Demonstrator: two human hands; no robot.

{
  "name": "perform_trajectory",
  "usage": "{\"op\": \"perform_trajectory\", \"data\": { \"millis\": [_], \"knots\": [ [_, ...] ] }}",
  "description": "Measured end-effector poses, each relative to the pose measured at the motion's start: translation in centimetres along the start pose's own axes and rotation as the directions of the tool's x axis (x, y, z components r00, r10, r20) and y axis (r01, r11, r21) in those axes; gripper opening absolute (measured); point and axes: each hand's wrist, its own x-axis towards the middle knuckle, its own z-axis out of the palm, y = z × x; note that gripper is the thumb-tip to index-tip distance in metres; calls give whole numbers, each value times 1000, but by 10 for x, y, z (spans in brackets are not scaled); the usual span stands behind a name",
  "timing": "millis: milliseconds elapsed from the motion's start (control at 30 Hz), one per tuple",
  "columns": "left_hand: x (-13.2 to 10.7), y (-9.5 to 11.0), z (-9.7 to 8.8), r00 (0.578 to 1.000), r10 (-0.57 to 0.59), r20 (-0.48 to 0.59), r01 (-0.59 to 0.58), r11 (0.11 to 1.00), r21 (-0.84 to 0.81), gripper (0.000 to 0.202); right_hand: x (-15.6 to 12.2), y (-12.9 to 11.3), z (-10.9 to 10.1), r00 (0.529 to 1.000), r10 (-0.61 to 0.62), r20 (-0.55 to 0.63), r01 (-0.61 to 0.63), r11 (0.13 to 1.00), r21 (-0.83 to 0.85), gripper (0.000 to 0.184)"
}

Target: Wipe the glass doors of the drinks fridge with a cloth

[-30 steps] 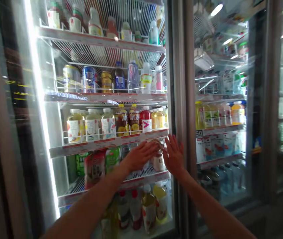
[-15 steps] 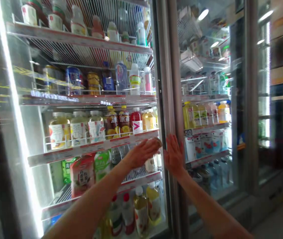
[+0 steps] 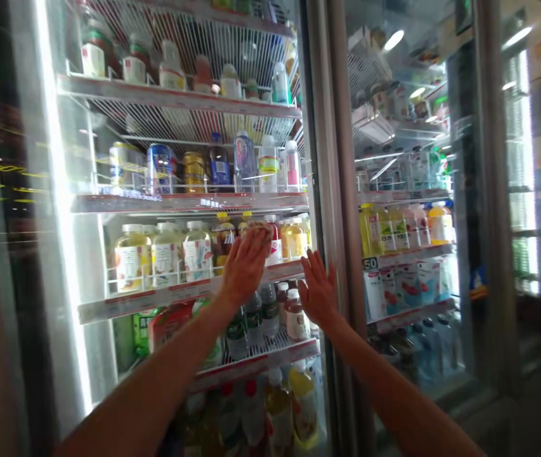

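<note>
My left hand [image 3: 246,263] lies against the glass door [image 3: 179,158] of a lit drinks cooler, level with the shelf of yellow and red bottles [image 3: 165,254]. Its fingers press a small pale cloth [image 3: 261,230] onto the glass. My right hand [image 3: 318,291] rests flat on the same door beside the grey door frame [image 3: 334,190], fingers spread and holding nothing. Both forearms reach up from the bottom of the view.
Behind the glass are several wire shelves of bottles and cans [image 3: 194,165]. A second cooler door [image 3: 408,209] with more drinks stands to the right, and a further glass door [image 3: 527,178] beyond it. A bright light strip [image 3: 61,209] runs down the left side.
My left hand has slid up and to the left over the glass with the cloth, from the lower shelf's height to the yellow-bottle shelf. My right hand has stayed near the door frame.
</note>
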Motion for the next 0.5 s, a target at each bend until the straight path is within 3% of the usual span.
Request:
{"op": "perform_trajectory", "data": {
  "millis": [100,133,167,233,300,333,400,467,500],
  "knots": [
    [-6,-4,-2,960,275,56,-273,961,-48,52,11,-7,5,1000,-9,6,9,1000,19,57],
    [-6,-7,-2,945,319,65,-316,947,-58,54,14,-9,7,1000,-14,9,14,1000,21,56],
    [-5,-12,-3,951,302,60,-299,953,-55,54,18,-10,8,1000,-19,8,19,1000,21,56],
    [1,-24,-5,995,103,2,-102,995,-19,55,26,-12,11,1000,-21,-7,21,1000,16,55],
    [7,-33,-7,995,-85,-60,85,996,11,53,35,-12,13,999,-23,-26,23,1000,8,54],
    [8,-35,-8,993,-91,-71,92,996,18,51,40,-12,14,999,-21,-34,21,1000,4,54],
    [6,-36,-10,997,74,-32,-73,997,11,49,51,-11,16,999,-16,-47,16,1000,1,54],
    [4,-38,-11,959,282,26,-282,959,-22,48,61,-10,18,998,-10,-56,10,1000,2,55],
    [4,-41,-12,945,324,41,-322,946,-30,49,65,-10,19,998,-9,-60,9,1000,5,55]
  ]
}}
